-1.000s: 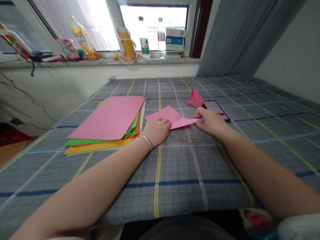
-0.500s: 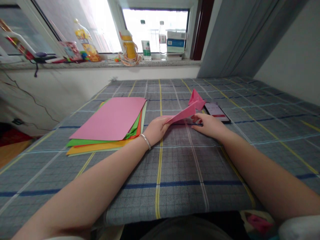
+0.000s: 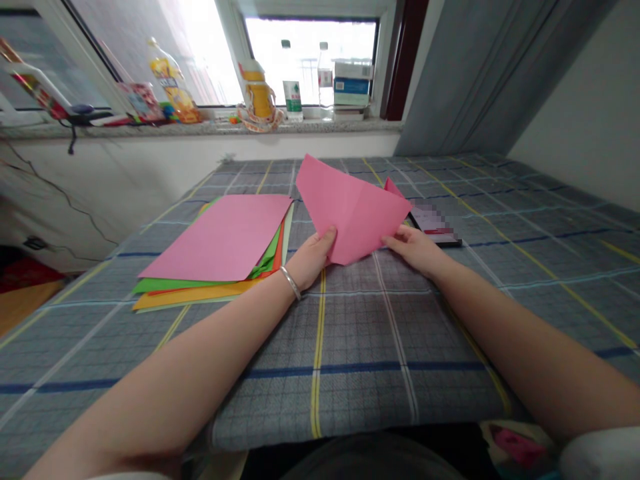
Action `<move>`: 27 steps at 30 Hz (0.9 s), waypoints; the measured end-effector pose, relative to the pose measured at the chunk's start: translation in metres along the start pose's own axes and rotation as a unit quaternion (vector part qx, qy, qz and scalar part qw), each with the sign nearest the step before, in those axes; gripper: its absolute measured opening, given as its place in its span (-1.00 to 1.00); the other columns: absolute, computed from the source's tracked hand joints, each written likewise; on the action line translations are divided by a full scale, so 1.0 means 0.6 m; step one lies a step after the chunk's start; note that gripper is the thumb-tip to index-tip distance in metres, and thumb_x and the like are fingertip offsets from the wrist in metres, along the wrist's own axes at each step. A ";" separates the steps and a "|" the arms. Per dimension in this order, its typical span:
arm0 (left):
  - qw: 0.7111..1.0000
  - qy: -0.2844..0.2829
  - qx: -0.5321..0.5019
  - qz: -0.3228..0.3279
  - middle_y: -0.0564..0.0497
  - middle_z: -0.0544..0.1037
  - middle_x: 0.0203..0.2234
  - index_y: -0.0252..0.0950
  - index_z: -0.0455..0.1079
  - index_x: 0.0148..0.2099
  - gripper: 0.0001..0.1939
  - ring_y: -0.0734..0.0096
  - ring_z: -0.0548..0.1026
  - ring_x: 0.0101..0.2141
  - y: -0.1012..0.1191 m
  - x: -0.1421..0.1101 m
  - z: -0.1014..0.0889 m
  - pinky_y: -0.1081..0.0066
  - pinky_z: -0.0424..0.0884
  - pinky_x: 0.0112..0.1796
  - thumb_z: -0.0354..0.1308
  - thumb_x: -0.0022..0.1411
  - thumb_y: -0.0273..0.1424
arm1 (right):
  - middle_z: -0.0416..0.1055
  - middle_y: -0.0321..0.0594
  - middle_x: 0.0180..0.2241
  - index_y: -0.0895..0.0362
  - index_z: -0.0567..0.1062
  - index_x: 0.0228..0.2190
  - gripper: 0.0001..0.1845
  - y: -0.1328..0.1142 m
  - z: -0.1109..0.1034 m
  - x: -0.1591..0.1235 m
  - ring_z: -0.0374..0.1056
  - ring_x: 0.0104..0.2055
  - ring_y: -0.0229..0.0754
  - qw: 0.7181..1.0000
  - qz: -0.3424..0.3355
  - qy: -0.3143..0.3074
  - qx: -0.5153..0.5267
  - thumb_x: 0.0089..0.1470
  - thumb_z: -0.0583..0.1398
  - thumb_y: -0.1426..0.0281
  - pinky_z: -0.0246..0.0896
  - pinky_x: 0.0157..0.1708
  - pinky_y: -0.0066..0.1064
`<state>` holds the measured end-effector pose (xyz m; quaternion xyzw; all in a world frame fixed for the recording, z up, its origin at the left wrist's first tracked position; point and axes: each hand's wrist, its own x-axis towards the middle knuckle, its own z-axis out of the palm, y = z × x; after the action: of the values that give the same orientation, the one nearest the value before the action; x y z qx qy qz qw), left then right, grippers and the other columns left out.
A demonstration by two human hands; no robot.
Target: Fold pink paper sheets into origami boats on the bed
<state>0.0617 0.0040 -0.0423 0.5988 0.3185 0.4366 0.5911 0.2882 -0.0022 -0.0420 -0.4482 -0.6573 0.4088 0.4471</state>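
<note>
A folded sheet of pink paper is held up off the cloth, its broad face turned toward me and creased near the middle. My left hand pinches its lower left edge, thumb in front; a silver bangle circles that wrist. At the lower right edge, my right hand grips the paper between thumb and fingers, which are partly hidden behind it. Just behind the sheet's right corner, a small folded pink paper piece shows only its tip. A phone lies beyond my right hand.
To the left lies a stack of coloured paper, pink on top. A checked cloth covers the table. On the windowsill stand a yellow water bottle, a drink bottle, a clear bottle and boxes.
The pink sheet has swung up from nearly edge-on to showing its broad face, covering most of the small folded piece. My right hand has closed on its right edge.
</note>
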 end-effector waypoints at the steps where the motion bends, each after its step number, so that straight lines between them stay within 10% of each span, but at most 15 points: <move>1: 1.000 0.006 -0.005 -0.004 -0.16 0.55 -0.12 -0.34 0.31 0.06 -0.48 0.25 0.52 -0.14 0.000 0.000 -0.001 0.22 0.47 -0.12 -0.08 0.31 -0.03 | 0.54 -0.16 -0.21 0.08 0.49 -0.27 -0.59 -0.003 0.000 0.000 0.42 -0.11 -0.07 1.000 -0.003 0.008 0.019 -0.09 0.29 0.06 0.28 -0.02 -0.12; 10: 0.995 0.088 -0.030 -0.044 -0.02 0.56 -0.35 -0.35 0.41 -0.18 -0.75 0.45 0.50 -0.39 0.004 -0.001 -0.012 0.42 0.44 -0.34 0.20 0.08 -0.34 | 0.48 -0.28 -0.53 0.15 0.46 -0.28 -0.65 -0.011 -0.009 -0.002 0.32 -0.61 -0.29 0.994 0.087 0.033 0.064 -0.12 0.33 0.24 0.25 -0.63 -0.46; 19: 0.989 0.135 -0.042 0.036 -0.09 0.48 -0.08 -0.19 0.12 0.22 -0.22 0.37 0.53 -0.31 0.021 -0.006 -0.007 0.40 0.47 -0.35 0.29 -0.05 -0.45 | 0.41 -0.34 -0.58 0.15 0.46 -0.31 -0.76 -0.009 -0.015 -0.002 0.20 -0.68 -0.36 0.991 0.101 0.035 0.085 -0.04 0.27 0.29 0.04 -0.73 -0.54; 27: 0.957 0.231 0.176 0.022 -0.15 0.47 -0.12 -0.22 -0.33 0.39 -0.03 0.48 0.48 -0.52 0.019 0.000 -0.037 0.38 0.48 -0.45 0.16 0.07 -0.48 | 0.23 -0.43 -0.70 0.19 0.42 -0.37 -0.81 -0.022 -0.022 -0.011 0.04 -0.76 -0.42 0.983 0.182 -0.014 0.003 0.00 0.22 0.31 -0.14 -0.77 -0.55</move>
<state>0.0401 0.0126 -0.0331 0.5830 0.5049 0.5129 0.3770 0.2990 -0.0101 -0.0277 -0.5531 -0.5695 0.4922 0.3570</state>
